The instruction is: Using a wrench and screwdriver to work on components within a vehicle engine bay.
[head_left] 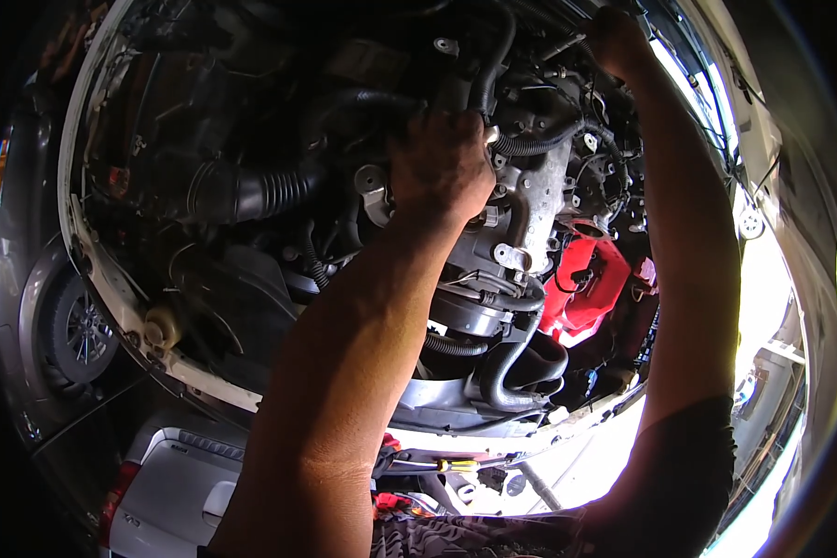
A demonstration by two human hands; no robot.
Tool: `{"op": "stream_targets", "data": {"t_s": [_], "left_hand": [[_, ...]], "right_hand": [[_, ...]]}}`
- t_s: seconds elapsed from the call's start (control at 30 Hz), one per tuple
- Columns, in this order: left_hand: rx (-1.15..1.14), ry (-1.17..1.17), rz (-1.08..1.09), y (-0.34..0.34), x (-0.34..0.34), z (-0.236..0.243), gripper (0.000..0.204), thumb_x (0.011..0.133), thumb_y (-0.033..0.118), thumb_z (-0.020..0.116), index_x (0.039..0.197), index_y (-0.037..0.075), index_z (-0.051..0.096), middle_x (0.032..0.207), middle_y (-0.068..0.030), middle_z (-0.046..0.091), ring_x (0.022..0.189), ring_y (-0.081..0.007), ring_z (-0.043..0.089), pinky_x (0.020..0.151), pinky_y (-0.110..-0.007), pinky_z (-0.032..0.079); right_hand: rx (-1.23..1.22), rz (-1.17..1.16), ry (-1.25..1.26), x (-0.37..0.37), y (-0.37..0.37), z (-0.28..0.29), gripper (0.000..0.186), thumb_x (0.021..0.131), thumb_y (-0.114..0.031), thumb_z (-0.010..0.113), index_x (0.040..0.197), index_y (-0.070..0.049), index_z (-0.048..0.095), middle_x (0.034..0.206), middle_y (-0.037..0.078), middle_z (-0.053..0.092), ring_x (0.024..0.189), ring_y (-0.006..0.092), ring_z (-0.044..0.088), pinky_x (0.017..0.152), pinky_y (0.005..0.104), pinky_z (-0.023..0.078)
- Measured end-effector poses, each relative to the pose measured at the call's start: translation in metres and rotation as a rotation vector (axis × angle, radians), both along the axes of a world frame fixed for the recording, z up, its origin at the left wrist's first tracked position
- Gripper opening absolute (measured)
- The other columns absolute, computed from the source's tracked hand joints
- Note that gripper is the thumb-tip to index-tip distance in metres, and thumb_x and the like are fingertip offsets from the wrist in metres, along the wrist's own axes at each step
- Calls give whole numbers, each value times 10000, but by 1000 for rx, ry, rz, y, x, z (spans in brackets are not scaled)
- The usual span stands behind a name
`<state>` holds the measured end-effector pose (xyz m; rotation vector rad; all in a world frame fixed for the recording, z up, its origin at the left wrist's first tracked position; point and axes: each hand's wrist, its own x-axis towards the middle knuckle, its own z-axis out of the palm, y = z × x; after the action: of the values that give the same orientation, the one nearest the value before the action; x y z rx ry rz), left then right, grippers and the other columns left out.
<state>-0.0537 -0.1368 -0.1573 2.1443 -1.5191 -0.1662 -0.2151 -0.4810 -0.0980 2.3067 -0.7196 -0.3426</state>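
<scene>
Both my arms reach into an open car engine bay. My left hand (444, 167) is closed, knuckles up, over the middle of the engine; whatever its fingers grip is hidden beneath it. Close to its knuckles run a black hose (495, 65) and a ribbed black conduit (535, 144). To the right of that hand lies a grey metal engine cover (544, 200). My right hand (618, 45) is at the far right of the bay, near a cable bundle (567, 46). Its fingers disappear into shadow, so their grip cannot be made out.
A red plastic part (586, 288) sits right of the engine. A ribbed intake duct (260, 191) is on the left. Along the near edge, a yellow-handled screwdriver (458, 466) lies beside other items. Parked cars stand left, one showing its wheel (79, 325).
</scene>
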Motion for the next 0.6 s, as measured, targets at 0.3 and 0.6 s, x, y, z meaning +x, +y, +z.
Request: {"op": "stream_targets", "data": {"t_s": [0.3, 0.6], "left_hand": [[-41, 33, 2, -2, 0, -3, 232, 954, 283, 635, 1069, 84, 667, 1071, -151, 704, 1068, -351, 661, 920, -500, 534], [35, 47, -20, -2, 0, 0, 200, 951, 263, 639, 1034, 85, 677, 1019, -147, 709, 1024, -349, 671, 896, -493, 546]], "right_hand": [[140, -301, -393, -2, -3, 0, 163, 943, -156, 589, 948, -63, 722, 941, 134, 688, 905, 347, 664, 819, 443, 556], [187, -37, -719, -4, 18, 3, 149, 949, -99, 576, 946, -88, 724, 864, 152, 697, 823, 363, 673, 726, 481, 563]]}}
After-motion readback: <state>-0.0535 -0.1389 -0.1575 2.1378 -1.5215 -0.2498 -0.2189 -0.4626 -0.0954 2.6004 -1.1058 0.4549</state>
